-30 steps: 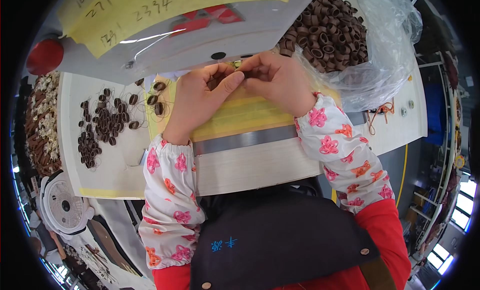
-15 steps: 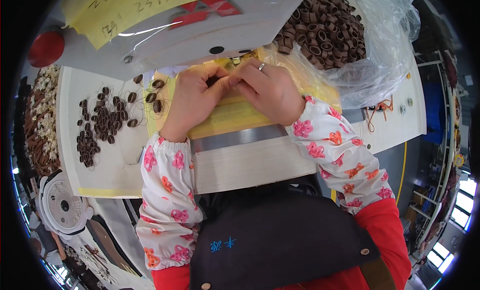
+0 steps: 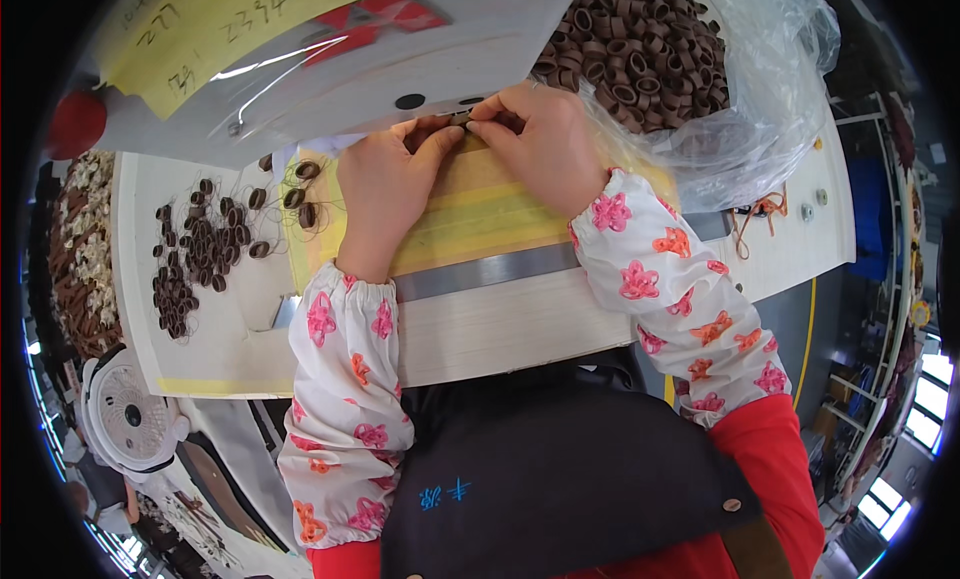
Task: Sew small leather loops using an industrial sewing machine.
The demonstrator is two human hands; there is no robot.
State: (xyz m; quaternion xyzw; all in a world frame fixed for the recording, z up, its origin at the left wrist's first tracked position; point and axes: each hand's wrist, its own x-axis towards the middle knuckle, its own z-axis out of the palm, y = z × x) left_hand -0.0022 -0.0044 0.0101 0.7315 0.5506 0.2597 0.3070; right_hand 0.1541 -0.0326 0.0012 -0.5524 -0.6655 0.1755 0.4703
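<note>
Under the grey sewing machine head (image 3: 330, 89), my left hand (image 3: 387, 179) and my right hand (image 3: 540, 144) meet with thumbs and fingertips pinched. Between them they grip a small dark brown piece (image 3: 461, 120), mostly covered by the fingers; it resembles the brown loops nearby, but its exact shape cannot be made out. Both hands are above a yellow-taped work surface (image 3: 470, 224). To the left of my left hand lie several brown loops with loose threads (image 3: 215, 234). Beyond my right hand, a large heap of brown loops (image 3: 645, 54) rests on clear plastic.
A crumpled clear plastic bag (image 3: 760, 129) surrounds the heap. A metal strip (image 3: 490, 271) runs along the near side of the yellow tape. Orange cord (image 3: 757, 219) and small metal bobbins (image 3: 808, 212) lie on the right. A white fan (image 3: 130, 411) stands beyond the table's left edge.
My hands have drawn slightly apart at the fingertips, and the dark piece now shows between them. My right hand has shifted a little up and left. The view has moved slightly.
</note>
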